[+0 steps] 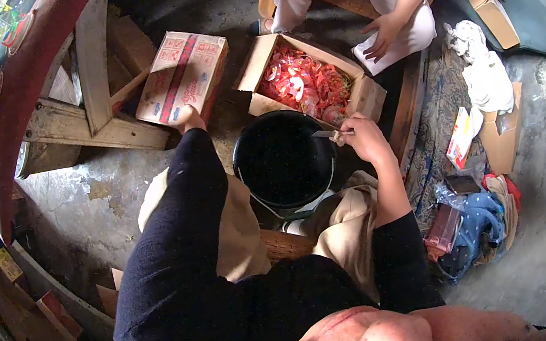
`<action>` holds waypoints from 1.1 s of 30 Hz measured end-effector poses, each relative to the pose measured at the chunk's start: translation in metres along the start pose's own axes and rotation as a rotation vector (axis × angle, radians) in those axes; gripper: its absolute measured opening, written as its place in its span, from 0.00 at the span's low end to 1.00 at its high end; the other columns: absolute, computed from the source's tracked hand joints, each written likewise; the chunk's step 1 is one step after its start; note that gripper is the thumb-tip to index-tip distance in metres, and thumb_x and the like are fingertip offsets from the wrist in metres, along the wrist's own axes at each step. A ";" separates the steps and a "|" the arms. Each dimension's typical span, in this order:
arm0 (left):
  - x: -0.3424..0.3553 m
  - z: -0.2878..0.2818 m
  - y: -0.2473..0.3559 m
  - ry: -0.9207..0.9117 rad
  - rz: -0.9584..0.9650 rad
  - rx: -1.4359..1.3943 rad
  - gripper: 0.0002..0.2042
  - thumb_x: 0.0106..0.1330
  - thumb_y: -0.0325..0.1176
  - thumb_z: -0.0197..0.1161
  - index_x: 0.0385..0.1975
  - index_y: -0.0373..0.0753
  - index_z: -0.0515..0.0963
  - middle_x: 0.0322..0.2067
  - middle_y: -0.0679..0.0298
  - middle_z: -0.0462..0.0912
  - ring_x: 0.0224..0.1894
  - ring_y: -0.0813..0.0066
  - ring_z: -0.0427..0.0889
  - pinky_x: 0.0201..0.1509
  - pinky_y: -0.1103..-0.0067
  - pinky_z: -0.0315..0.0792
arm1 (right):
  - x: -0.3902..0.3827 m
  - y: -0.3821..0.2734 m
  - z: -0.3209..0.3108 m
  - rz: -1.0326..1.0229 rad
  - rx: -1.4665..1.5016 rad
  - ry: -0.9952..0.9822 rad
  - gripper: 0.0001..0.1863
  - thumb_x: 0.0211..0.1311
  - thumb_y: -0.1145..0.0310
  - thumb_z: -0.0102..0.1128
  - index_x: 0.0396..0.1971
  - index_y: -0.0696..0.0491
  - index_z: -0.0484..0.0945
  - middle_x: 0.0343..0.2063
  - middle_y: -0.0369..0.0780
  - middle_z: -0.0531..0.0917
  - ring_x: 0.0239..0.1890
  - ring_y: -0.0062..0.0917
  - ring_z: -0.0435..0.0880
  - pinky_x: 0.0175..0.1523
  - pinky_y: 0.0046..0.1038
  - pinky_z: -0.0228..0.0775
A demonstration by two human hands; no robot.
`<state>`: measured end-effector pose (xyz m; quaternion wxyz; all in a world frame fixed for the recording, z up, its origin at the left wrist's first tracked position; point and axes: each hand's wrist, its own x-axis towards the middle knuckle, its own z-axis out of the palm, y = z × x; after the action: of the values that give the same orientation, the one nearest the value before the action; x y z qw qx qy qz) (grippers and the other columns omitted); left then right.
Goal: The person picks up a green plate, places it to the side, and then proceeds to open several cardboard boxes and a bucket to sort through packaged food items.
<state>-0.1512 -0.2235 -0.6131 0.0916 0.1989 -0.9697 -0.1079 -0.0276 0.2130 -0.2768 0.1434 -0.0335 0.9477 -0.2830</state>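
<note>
My left hand (pixel 189 119) grips the near edge of a taped cardboard box (pixel 180 77) with red print and a dark red strip, tilted beside a wooden trestle leg. Part of its fingers is hidden behind the box. In my right hand (pixel 369 137) is a small knife (pixel 323 134), its blade pointing left over the rim of a black bucket (pixel 284 157). The bucket stands between my knees, its inside dark. Just beyond it, an open carton (pixel 362 94) holds a heap of red and clear plastic wrappers (pixel 305 81).
Another person sits opposite, one hand (pixel 386 33) held open above the knee. At right lie a patterned mat (pixel 422 144), a white cloth (pixel 487 78), cardboard pieces (pixel 507 136) and a blue cloth bundle (pixel 476 222). A red-edged table (pixel 27 82) bounds the left.
</note>
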 end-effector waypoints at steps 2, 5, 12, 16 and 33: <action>-0.014 -0.001 0.031 -0.150 -0.057 -0.294 0.10 0.60 0.34 0.50 0.36 0.37 0.75 0.35 0.55 0.77 0.37 0.55 0.77 0.42 0.63 0.70 | 0.000 0.002 0.001 0.001 -0.002 0.002 0.08 0.48 0.71 0.64 0.27 0.59 0.77 0.32 0.47 0.77 0.38 0.42 0.77 0.44 0.36 0.68; -0.040 -0.022 0.079 -0.456 -0.406 -0.931 0.14 0.60 0.39 0.50 0.42 0.40 0.71 0.42 0.57 0.73 0.40 0.55 0.76 0.45 0.63 0.68 | 0.000 0.009 0.004 0.011 0.010 0.002 0.08 0.48 0.71 0.64 0.27 0.59 0.77 0.31 0.46 0.77 0.38 0.41 0.77 0.43 0.36 0.68; -0.027 -0.105 0.143 -0.864 -0.760 -1.365 0.27 0.61 0.52 0.52 0.58 0.47 0.63 0.57 0.61 0.63 0.48 0.54 0.73 0.51 0.62 0.64 | -0.002 0.016 0.003 0.054 -0.027 0.046 0.09 0.50 0.68 0.63 0.27 0.58 0.78 0.32 0.47 0.78 0.38 0.42 0.78 0.44 0.37 0.68; -0.005 -0.195 0.211 -0.868 -0.438 -1.287 0.33 0.61 0.53 0.56 0.63 0.46 0.58 0.61 0.61 0.61 0.56 0.56 0.68 0.55 0.61 0.61 | -0.001 0.001 0.000 0.151 -0.055 0.064 0.09 0.52 0.67 0.63 0.30 0.57 0.78 0.34 0.50 0.80 0.41 0.43 0.78 0.45 0.38 0.68; -0.098 -0.246 0.243 -0.866 -0.239 -1.622 0.18 0.61 0.32 0.58 0.49 0.35 0.68 0.40 0.62 0.76 0.41 0.71 0.77 0.43 0.76 0.71 | 0.038 -0.068 0.110 -0.256 -0.036 0.265 0.12 0.55 0.65 0.52 0.32 0.57 0.78 0.32 0.48 0.82 0.37 0.43 0.80 0.43 0.39 0.70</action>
<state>-0.0971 -0.0079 -0.3302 -0.1793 0.1150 -0.5201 -0.8271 -0.0331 0.0925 -0.3366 -0.0205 -0.1190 0.9512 -0.2841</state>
